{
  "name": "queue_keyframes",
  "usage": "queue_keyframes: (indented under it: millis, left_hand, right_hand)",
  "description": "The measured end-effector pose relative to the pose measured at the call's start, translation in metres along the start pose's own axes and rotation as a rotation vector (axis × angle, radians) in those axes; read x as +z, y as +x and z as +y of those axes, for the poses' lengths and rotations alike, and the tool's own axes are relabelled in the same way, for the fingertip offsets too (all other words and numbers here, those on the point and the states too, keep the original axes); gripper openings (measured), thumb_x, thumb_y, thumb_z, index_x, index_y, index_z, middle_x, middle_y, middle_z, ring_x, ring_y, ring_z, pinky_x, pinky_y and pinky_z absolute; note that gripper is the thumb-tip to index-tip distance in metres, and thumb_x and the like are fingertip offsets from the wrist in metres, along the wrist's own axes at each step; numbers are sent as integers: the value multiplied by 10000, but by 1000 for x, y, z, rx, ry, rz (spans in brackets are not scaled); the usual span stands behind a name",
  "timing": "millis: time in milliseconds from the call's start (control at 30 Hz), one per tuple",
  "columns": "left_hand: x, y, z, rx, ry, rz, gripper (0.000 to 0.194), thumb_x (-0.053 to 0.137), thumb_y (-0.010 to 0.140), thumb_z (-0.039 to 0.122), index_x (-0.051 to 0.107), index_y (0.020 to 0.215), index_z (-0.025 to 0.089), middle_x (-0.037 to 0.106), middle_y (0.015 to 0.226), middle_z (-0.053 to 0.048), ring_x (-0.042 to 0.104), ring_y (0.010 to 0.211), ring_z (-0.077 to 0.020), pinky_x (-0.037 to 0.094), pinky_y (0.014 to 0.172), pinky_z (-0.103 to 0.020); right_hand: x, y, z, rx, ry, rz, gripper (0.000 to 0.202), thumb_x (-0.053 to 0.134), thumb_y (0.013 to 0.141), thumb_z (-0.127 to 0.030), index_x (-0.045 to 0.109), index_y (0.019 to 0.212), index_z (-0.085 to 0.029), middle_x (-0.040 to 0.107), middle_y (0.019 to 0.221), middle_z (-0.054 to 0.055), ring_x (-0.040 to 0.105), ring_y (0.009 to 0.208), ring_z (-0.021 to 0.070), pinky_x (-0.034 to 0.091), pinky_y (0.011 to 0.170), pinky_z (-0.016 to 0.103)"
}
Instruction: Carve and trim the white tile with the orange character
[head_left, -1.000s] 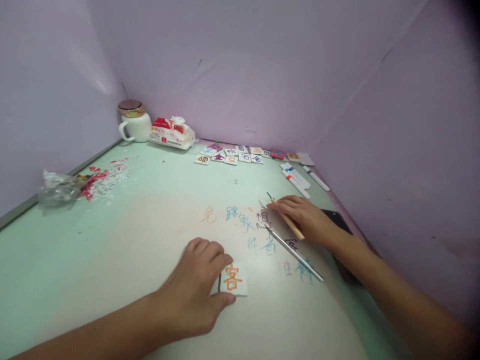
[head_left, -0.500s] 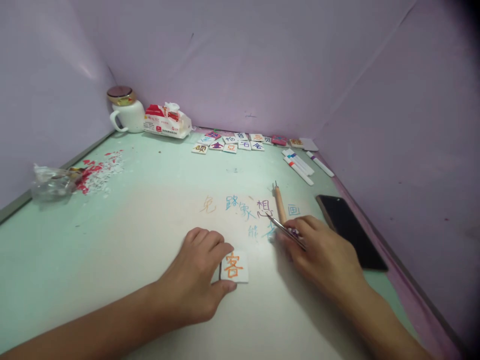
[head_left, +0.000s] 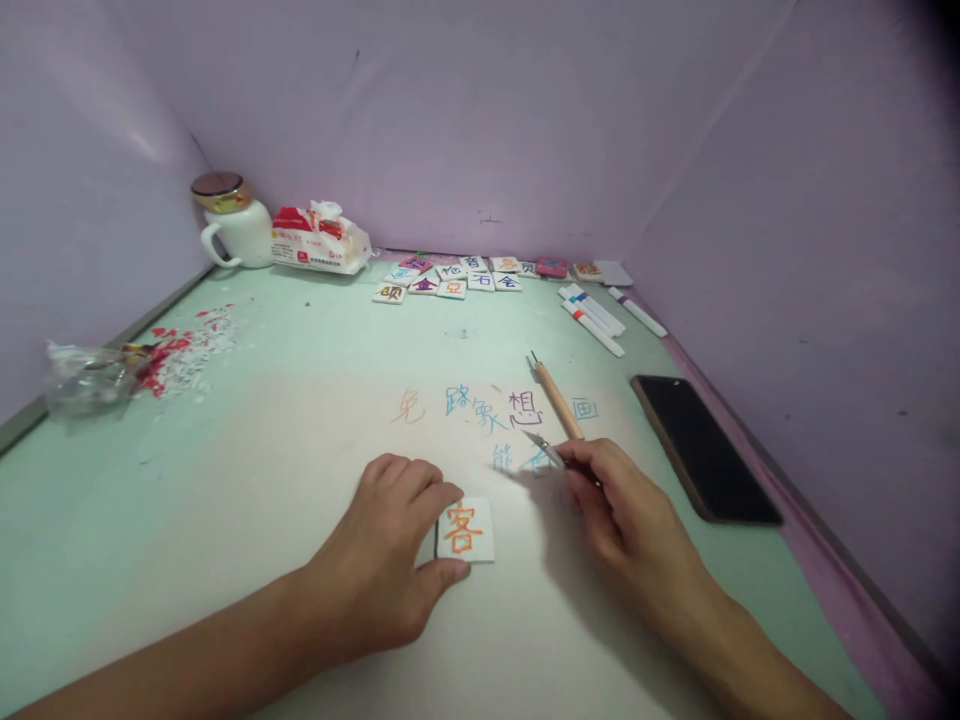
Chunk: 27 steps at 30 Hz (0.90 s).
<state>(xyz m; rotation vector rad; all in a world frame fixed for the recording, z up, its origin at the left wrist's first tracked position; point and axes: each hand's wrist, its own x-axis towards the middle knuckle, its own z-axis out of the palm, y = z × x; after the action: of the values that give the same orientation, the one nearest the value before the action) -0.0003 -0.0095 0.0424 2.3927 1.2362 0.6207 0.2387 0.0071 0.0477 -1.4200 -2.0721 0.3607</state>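
Note:
My left hand (head_left: 390, 560) grips the left edge of a small white tile (head_left: 466, 529) bearing an orange character, pressing it flat on the pale green table (head_left: 300, 400). To its right, my right hand (head_left: 622, 515) is closed around a thin metal-tipped tool (head_left: 541, 447) whose point aims up and left over coloured characters written on the table. A wooden-handled tool (head_left: 557, 398) lies free on the table just beyond my right hand.
A black phone (head_left: 703, 445) lies to the right. Marker pens (head_left: 596, 318) and a row of lettered tiles (head_left: 450, 280) sit at the back. A white mug (head_left: 232, 225) and tissue pack (head_left: 319, 240) fill the far left corner; red scraps and a plastic bag (head_left: 82, 375) lie left.
My right hand set down the wooden-handled tool, drew back toward me and picked up the thin metal tool that lay on the table. My left hand stayed on the tile.

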Motion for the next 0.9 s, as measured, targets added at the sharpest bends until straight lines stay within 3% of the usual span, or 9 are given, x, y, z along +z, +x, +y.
queue_keyframes:
  millis: [100,233,467,633,900]
  left_hand:
    - [-1,1,1,-21,2,-13,334,610,739,221,532,1061,181,528,989,-86,474,926,-265,341,876,-474]
    - [-1,1,2,-48,-2,-25,343,626,712,206,542,1044,190,535,974,-76,475,913,-260,346,870,-468]
    - [-2,3,5,-56,-22,-56,371,611,704,174,531,1066,192,513,949,-74,460,879,-253,362,826,-455]
    - [-3,4,8,-59,-26,-68,360,612,701,169,536,1052,175,494,930,-75,443,857,-249,364,821,-458]
    - [-3,2,11,-66,-37,-46,400,620,702,193,522,1090,190,504,994,-86,454,907,-260,375,841,-463]
  right_hand:
    - [0,-8,-10,-104,107,-48,206,386,907,-136,535,1032,-203,615,862,53,611,755,158,466,642,258]
    - [4,-21,-11,-178,-25,-196,181,421,912,-188,592,950,-231,617,706,10,581,573,149,398,507,255]
    - [6,-34,-5,-233,-27,-237,192,447,897,-148,588,1011,-209,656,805,40,648,680,149,495,565,233]
    - [11,-35,-8,-203,-86,-204,183,468,913,-217,600,1038,-240,651,892,54,663,711,152,511,526,224]
    - [14,-36,-12,-199,-85,-117,137,511,889,-214,625,965,-226,590,696,4,614,561,127,463,473,216]
